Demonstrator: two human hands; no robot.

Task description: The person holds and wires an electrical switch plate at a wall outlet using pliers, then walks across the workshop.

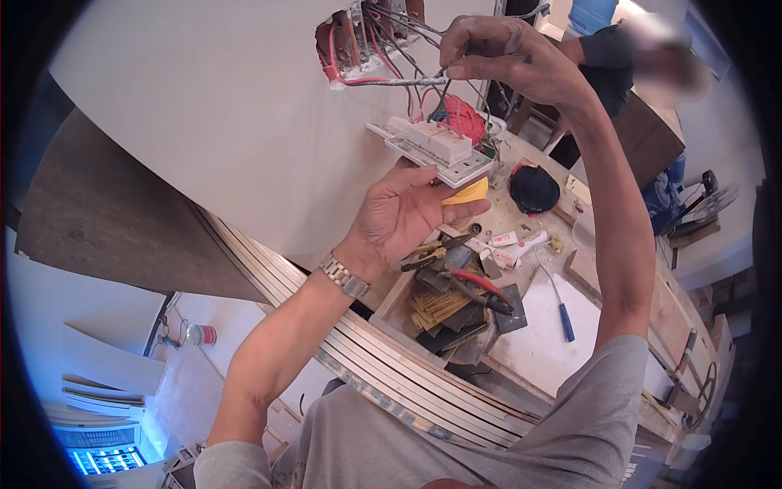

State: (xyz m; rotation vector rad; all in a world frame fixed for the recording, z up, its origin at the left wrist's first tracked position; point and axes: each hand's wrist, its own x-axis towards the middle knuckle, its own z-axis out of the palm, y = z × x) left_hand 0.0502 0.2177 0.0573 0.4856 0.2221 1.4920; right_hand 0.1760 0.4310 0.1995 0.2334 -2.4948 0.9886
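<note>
White rectangular plastic switch plate (440, 145) with raised blocky modules, module side up; long axis slanting from upper left to lower right. Location: left hand (397, 213), gripped at its near edge, below jagged wall opening (350, 49). Right hand (521, 69): thumb and forefinger pinching thin dark wire (445, 91).

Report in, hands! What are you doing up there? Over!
Left hand holding white plate from below. Right hand pinching a wire. Other wires running between wall hole and plate.
</note>
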